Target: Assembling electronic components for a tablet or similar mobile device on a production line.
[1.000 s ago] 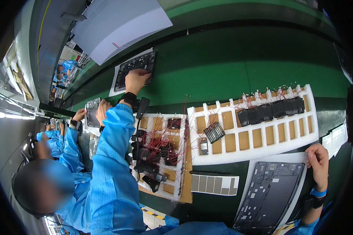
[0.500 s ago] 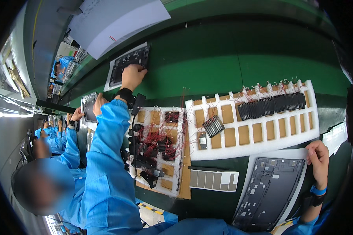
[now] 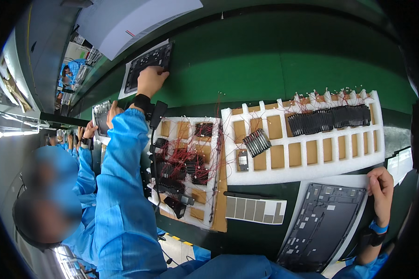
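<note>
My left hand [image 3: 151, 81] reaches to the far left, closed at the near right edge of a dark device cover [image 3: 144, 65] that lies on a white sheet. Its fingertips are hidden, so what they grip does not show. At the right, my right hand [image 3: 381, 193] pinches the upper right corner of a white sheet [image 3: 307, 185] between thumb and fingers. On that sheet rests a second dark device cover [image 3: 328, 223], with small pale patches on its face. Its lower end runs towards my body.
A white foam tray [image 3: 307, 172] holds rows of slim black parts [image 3: 328, 120]. Left of it stands another foam tray [image 3: 214, 181] with black parts and tangled red wires [image 3: 179, 156]. A card of grey strips [image 3: 256, 210] lies below. A co-worker's hand [image 3: 89, 130] holds a panel [image 3: 101, 118].
The view has shifted slightly. My left arm is a little farther left, with the hand still at the far cover. My right hand keeps its pinch on the sheet corner.
</note>
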Tool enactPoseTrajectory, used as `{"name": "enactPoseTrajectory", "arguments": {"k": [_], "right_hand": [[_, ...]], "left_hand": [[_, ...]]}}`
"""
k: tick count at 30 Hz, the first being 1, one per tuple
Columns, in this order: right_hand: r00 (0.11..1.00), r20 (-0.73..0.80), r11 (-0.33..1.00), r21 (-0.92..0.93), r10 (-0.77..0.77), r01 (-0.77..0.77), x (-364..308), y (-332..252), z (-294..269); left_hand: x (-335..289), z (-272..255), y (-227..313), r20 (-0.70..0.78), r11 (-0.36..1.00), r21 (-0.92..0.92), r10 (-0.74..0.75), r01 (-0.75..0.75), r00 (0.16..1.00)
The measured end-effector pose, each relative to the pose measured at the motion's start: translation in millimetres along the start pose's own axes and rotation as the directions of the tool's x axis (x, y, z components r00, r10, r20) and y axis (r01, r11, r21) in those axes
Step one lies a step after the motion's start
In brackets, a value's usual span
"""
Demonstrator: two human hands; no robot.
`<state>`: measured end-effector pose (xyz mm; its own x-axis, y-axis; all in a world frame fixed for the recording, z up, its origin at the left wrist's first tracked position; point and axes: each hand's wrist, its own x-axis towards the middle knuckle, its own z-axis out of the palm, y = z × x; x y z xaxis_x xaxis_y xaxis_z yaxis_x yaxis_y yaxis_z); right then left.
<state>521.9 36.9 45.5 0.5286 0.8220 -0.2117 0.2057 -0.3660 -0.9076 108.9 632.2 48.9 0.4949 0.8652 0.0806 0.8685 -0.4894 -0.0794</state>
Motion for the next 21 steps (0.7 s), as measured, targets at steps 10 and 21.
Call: {"name": "enactPoseTrajectory", "arguments": {"k": [10,21], "right_hand": [[1.0,-0.016,1.0,0.0,0.018,-0.018,5,-2,-2],[0.999,-0.038,0.999,0.035,-0.03,0.031,5,0,2]], "left_hand": [[25,2,-29,-0.004,0.937,-0.296,-0.195,0.185,0.981],[47,9,-61,0.455,0.738,-0.439,-0.309,0.512,0.835]]}}
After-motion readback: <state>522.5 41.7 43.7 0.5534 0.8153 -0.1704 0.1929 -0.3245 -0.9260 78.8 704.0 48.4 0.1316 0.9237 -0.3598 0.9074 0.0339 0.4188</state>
